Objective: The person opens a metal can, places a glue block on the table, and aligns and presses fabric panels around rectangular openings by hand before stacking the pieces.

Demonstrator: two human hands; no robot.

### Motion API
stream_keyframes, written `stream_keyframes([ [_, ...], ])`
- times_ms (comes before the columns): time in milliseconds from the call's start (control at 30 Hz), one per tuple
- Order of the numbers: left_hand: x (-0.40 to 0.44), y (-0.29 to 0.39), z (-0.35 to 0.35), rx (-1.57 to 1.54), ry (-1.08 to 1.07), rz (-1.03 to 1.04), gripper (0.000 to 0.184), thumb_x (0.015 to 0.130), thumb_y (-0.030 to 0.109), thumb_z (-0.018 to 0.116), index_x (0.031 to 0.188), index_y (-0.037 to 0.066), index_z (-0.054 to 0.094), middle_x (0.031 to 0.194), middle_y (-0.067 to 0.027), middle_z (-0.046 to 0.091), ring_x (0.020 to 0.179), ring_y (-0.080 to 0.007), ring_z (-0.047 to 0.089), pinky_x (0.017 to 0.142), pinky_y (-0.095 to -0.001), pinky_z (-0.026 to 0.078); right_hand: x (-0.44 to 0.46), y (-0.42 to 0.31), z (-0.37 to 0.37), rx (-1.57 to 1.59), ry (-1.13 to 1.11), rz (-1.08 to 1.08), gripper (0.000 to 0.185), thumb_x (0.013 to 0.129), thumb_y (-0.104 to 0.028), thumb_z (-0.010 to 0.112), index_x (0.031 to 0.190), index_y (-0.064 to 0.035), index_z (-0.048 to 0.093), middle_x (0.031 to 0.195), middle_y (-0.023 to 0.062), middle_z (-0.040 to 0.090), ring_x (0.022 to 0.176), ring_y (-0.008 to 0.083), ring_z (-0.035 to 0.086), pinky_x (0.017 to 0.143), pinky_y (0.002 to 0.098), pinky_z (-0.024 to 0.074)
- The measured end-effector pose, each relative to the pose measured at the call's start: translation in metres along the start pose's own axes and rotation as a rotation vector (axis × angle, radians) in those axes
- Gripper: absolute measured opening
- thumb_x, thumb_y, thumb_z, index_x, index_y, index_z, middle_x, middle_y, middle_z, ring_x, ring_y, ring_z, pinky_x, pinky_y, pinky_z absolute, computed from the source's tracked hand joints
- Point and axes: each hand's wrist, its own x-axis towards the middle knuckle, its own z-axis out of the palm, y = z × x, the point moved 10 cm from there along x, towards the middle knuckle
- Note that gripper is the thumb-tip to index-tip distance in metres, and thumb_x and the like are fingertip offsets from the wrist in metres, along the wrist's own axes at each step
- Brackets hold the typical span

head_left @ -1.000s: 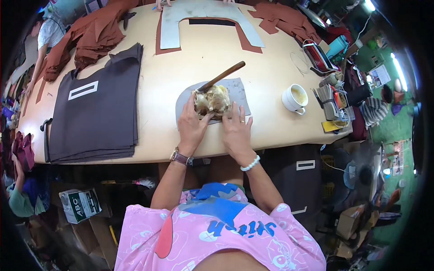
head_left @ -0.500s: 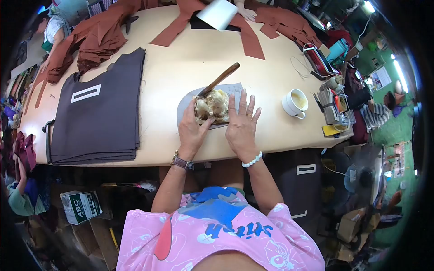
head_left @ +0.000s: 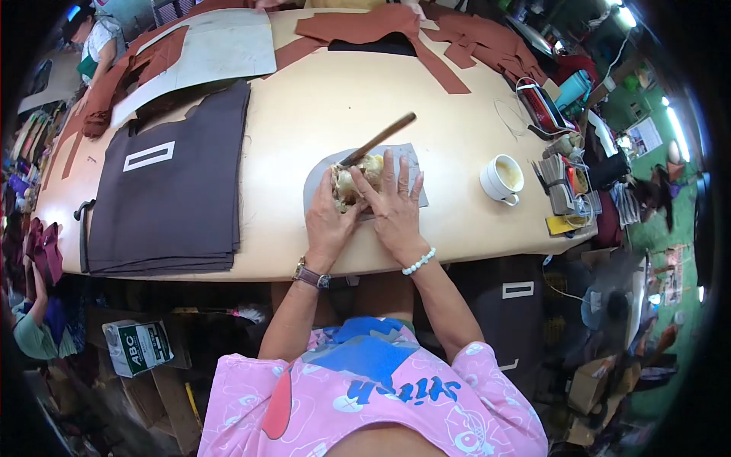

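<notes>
A lumpy, pale yellow-brown mass [head_left: 346,186] rests on a grey flat piece [head_left: 417,161] on the table; I cannot make out its kind. A tool with a brown wooden handle [head_left: 384,137] slants out of it to the upper right, its lower end hidden. Curved round the left side of the mass, my left hand [head_left: 327,228] has its thumb at the near edge. My right hand [head_left: 394,213] lies over the right side with fingers spread, and its thumb side touches the mass. A white cup [head_left: 499,183] with pale yellow contents stands to the right.
Stacked dark cloth panels [head_left: 167,206] lie at the left with a white rectangular outline on top. A large pale sheet [head_left: 221,57] is behind them. Brown cut cloth [head_left: 365,27] covers the back. Notebooks and tools [head_left: 560,190] crowd the right edge. Other people are at the far side.
My right hand has shifted left onto the mass. At the back, the pale sheet has gone from the centre to the left, over the cloth there. My left hand stays by the mass.
</notes>
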Motion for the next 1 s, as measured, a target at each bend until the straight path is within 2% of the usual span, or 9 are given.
stream_keyframes([
  [67, -0.002, 0.001, 0.001, 0.021, -0.009, -0.015, 0.076, 0.068, 0.019, 0.075, 0.129, -0.003, 0.037, 0.109, -0.0225, 0.056, 0.097, -0.0358, 0.057, 0.081, -0.0396, 0.048, -0.002, 0.002, -0.001, -0.06, -0.008, -0.018, 0.067, 0.082, -0.011, 0.052, 0.138, -0.0401, 0.031, 0.149, 0.0169, 0.014, 0.136, 0.0413, 0.011, 0.104, 0.0629, 0.0081],
  [167, -0.003, 0.01, -0.001, 0.064, 0.036, 0.099, 0.076, 0.068, 0.019, 0.075, 0.13, -0.003, 0.036, 0.109, -0.0226, 0.056, 0.096, -0.0364, 0.057, 0.08, -0.0399, 0.048, -0.008, 0.006, -0.003, -0.081, -0.024, -0.014, 0.068, 0.081, -0.008, 0.051, 0.138, -0.0402, 0.032, 0.148, 0.0168, 0.016, 0.136, 0.0412, 0.012, 0.104, 0.0627, 0.0083],
  [600, -0.002, 0.007, -0.001, 0.049, 0.04, 0.093, 0.077, 0.067, 0.019, 0.076, 0.13, -0.002, 0.037, 0.107, -0.0217, 0.056, 0.094, -0.0361, 0.057, 0.077, -0.0401, 0.049, -0.019, 0.006, -0.003, -0.009, -0.044, 0.009, 0.068, 0.079, -0.003, 0.047, 0.138, -0.0338, 0.035, 0.148, 0.0177, 0.015, 0.135, 0.0414, 0.013, 0.103, 0.0645, 0.0084],
  [700, -0.003, 0.006, 0.0, 0.065, 0.026, 0.087, 0.078, 0.066, 0.018, 0.076, 0.13, -0.001, 0.037, 0.106, -0.021, 0.056, 0.093, -0.0361, 0.057, 0.077, -0.0403, 0.049, -0.024, 0.006, -0.009, 0.023, -0.04, 0.013, 0.063, 0.078, -0.004, 0.047, 0.136, -0.0264, 0.041, 0.147, 0.0186, 0.018, 0.135, 0.0417, 0.013, 0.102, 0.0651, 0.0093],
  [800, -0.003, 0.005, 0.002, 0.059, 0.031, 0.098, 0.078, 0.066, 0.018, 0.076, 0.131, -0.001, 0.036, 0.107, -0.0208, 0.055, 0.094, -0.036, 0.057, 0.078, -0.0403, 0.049, -0.031, 0.009, -0.009, 0.08, -0.051, 0.046, 0.055, 0.076, -0.003, 0.047, 0.13, -0.015, 0.048, 0.145, 0.0198, 0.023, 0.134, 0.0435, 0.016, 0.102, 0.0658, 0.0103],
  [900, -0.001, 0.005, 0.001, 0.044, 0.048, 0.135, 0.079, 0.066, 0.018, 0.076, 0.131, -0.001, 0.036, 0.108, -0.0205, 0.055, 0.095, -0.0356, 0.057, 0.078, -0.0402, 0.049, -0.036, 0.003, -0.034, 0.137, 0.066, 0.078, 0.048, 0.075, -0.005, 0.05, 0.123, -0.0059, 0.052, 0.136, 0.0218, 0.036, 0.126, 0.0403, 0.033, 0.101, 0.0597, 0.0238],
  [1000, -0.004, 0.004, 0.001, 0.032, 0.032, 0.122, 0.079, 0.066, 0.019, 0.076, 0.131, 0.0, 0.036, 0.108, -0.0199, 0.055, 0.095, -0.0353, 0.056, 0.077, -0.0402, 0.049, -0.031, -0.001, -0.045, 0.66, 0.071, 0.137, 0.046, 0.079, -0.007, 0.05, 0.125, -0.0062, 0.049, 0.116, 0.0174, 0.053, 0.103, 0.029, 0.054, 0.091, 0.0444, 0.0421],
])
